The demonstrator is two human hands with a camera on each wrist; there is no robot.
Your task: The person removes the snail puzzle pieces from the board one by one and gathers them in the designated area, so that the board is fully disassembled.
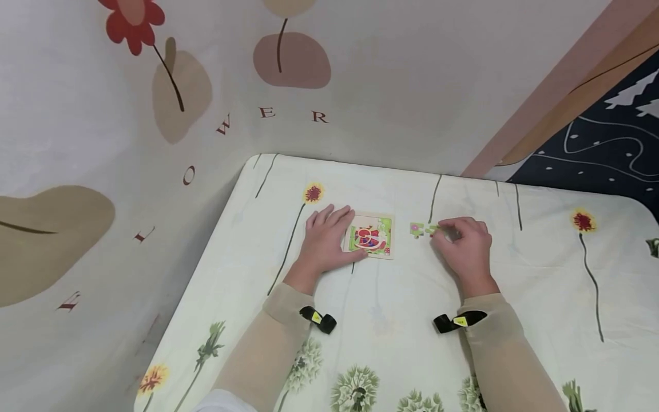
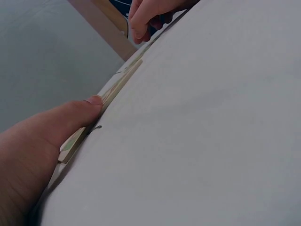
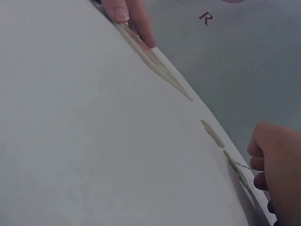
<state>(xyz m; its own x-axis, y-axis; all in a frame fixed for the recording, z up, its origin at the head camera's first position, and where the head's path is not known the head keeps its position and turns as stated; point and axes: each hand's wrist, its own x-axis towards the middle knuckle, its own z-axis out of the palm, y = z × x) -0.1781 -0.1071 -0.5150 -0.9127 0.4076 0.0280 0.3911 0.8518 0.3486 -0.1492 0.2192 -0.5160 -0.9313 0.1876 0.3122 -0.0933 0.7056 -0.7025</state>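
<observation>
A small square puzzle board (image 1: 374, 236) with a red and green picture lies on the flower-print tablecloth (image 1: 391, 309). My left hand (image 1: 340, 236) lies flat on the board's left part, fingers straight. Its thumb (image 2: 70, 123) presses against the board's edge (image 2: 120, 87). To the right of the board, my right hand (image 1: 447, 232) has its fingers curled and pinches a green puzzle piece (image 1: 431, 229). A second green piece with a pink flower (image 1: 416, 229) lies just left of it. In the right wrist view both pieces (image 3: 212, 133) show edge-on beside my right hand (image 3: 275, 165).
The table stands against a wall hanging (image 1: 154, 114) printed with flowers and letters, on the left and behind. A dark patterned fabric (image 1: 607, 143) is at the back right. Bare cloth spreads in front of and to the right of my hands.
</observation>
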